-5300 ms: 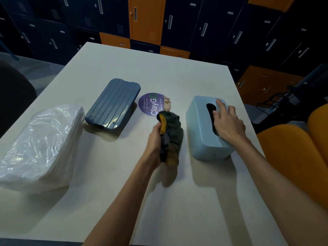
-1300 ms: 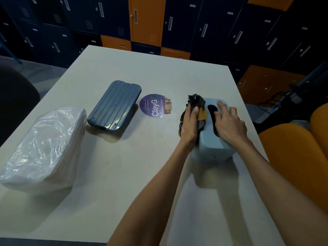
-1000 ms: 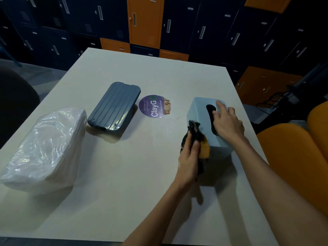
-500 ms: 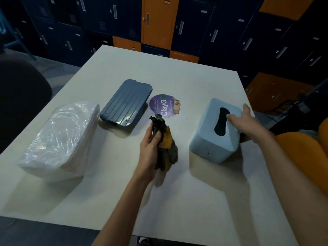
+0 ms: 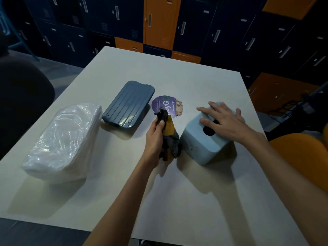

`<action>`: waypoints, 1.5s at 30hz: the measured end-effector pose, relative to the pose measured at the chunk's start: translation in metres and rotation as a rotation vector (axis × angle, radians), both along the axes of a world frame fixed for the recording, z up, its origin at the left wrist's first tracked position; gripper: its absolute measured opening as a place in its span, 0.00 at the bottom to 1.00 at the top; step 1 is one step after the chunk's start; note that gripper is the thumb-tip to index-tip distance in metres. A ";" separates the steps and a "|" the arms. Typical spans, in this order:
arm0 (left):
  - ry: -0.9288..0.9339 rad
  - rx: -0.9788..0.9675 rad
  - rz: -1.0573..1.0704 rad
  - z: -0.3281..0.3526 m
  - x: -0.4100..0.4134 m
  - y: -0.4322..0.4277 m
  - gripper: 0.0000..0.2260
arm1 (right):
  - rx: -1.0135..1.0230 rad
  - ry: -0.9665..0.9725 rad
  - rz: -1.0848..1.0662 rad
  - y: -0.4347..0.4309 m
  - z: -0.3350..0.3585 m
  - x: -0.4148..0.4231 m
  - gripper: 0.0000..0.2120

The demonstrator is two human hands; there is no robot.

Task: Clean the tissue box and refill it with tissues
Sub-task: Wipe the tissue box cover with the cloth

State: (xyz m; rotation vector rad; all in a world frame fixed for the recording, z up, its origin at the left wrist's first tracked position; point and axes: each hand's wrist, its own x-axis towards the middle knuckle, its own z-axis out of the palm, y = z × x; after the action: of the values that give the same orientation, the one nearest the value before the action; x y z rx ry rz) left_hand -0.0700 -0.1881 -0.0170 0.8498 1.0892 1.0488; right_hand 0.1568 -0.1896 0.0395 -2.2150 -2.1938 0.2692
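A pale, matte worktop [image 5: 177,192] filled most of the view, its surface showing soft shadows under each object. Behind it stood a wall of dark blue lockers [image 5: 221,29] broken by a few orange doors, and an orange chair [image 5: 301,157] sat off the right edge, with black cables [image 5: 291,107] on the floor beyond. A dark chair back [image 5: 23,96] loomed at the left.

The light blue tissue box [image 5: 200,144] sat on the right half of the worktop, turned at an angle to the near edge. The right hand [image 5: 225,119] lay on its top, partly over the dark slot, its fingers [image 5: 204,109] straight and spread. Just left of the box, the left hand [image 5: 154,137] held a bunched dark and yellow cloth [image 5: 170,139] upright, fingers curled round it and the thumb pinching its upper end; the cloth's lower folds were close to the box's corner, and contact could not be told.

Farther back lay a ribbed dark blue panel [image 5: 128,105], and beside it a round purple sticker [image 5: 165,103] flat on the surface. A plastic-wrapped tissue pack [image 5: 65,142] rested near the left edge.
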 end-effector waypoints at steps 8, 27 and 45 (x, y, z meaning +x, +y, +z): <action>0.018 -0.011 -0.004 0.005 0.012 0.010 0.15 | 0.093 -0.067 -0.190 0.013 -0.007 0.010 0.27; 0.194 0.047 0.030 -0.013 0.095 -0.032 0.20 | 0.068 -0.011 -0.232 0.017 -0.024 0.019 0.25; 0.216 0.056 -0.062 -0.005 0.084 0.011 0.18 | 0.090 -0.014 -0.280 0.015 -0.023 0.016 0.25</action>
State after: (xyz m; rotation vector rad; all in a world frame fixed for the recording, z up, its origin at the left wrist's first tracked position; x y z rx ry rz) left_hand 0.0143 -0.1773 -0.0224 1.0542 1.2099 0.9550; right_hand 0.1732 -0.1750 0.0167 -2.4382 -1.8289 0.1470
